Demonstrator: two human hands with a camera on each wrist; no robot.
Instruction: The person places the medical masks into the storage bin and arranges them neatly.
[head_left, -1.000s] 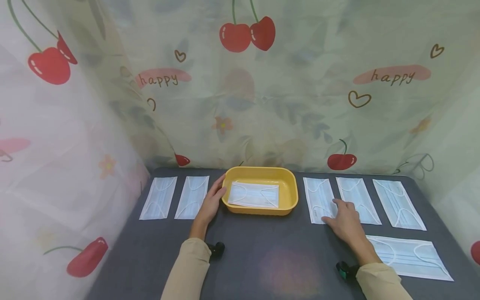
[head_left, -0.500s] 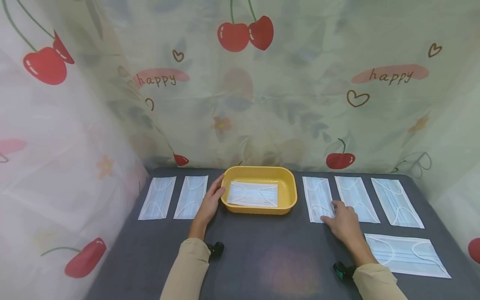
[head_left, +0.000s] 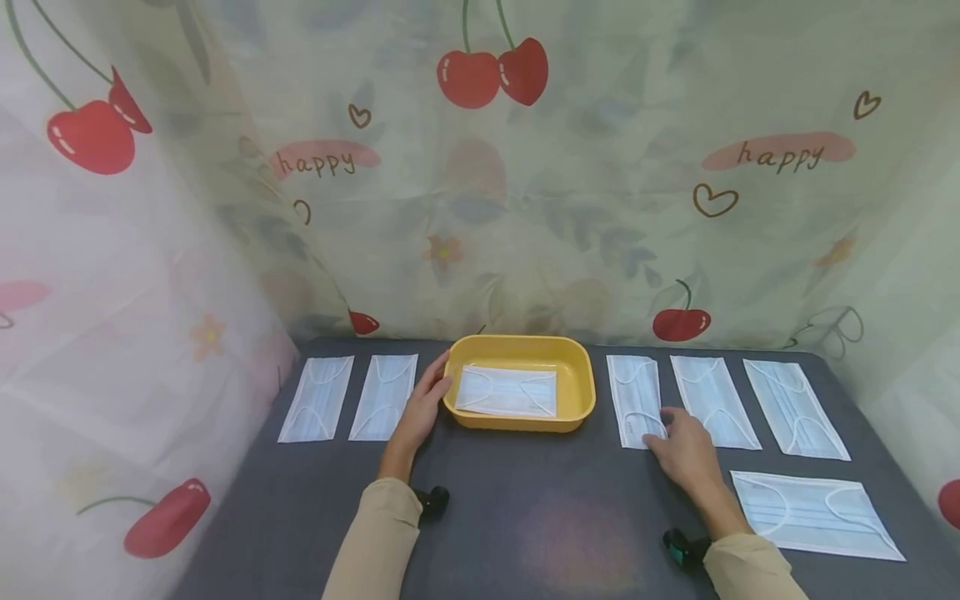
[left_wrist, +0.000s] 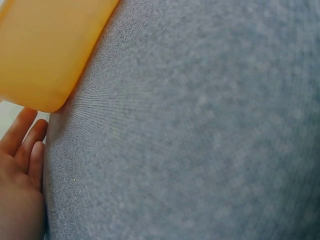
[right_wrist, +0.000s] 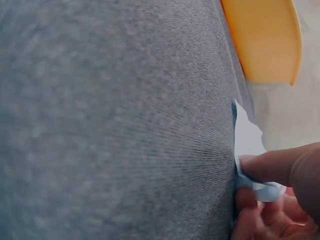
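In the head view a yellow plastic basin [head_left: 577, 392] stands at the back middle of the table, with one white-and-blue face mask [head_left: 507, 392] lying inside. My left hand [head_left: 418, 408] rests against the basin's left end, its fingers fairly straight; the left wrist view also has those fingers [left_wrist: 36, 132] beside the yellow wall. Just right of the basin lies another face mask [head_left: 636, 396]. My right hand [head_left: 686, 450] pinches this mask by its right edge, and the right wrist view has the thumb [right_wrist: 272, 165] on top of the bent mask [right_wrist: 246, 132].
Two masks [head_left: 317, 400] [head_left: 384, 396] lie left of the basin. Further right lie two upright masks [head_left: 716, 400] [head_left: 797, 408] and a sideways one [head_left: 817, 512] near my right forearm. A printed curtain [head_left: 570, 217] hangs behind the grey table [head_left: 510, 492].
My right hand's fingers have drawn in on the near right edge of the mask beside the basin. The left hand stays at the basin's side.
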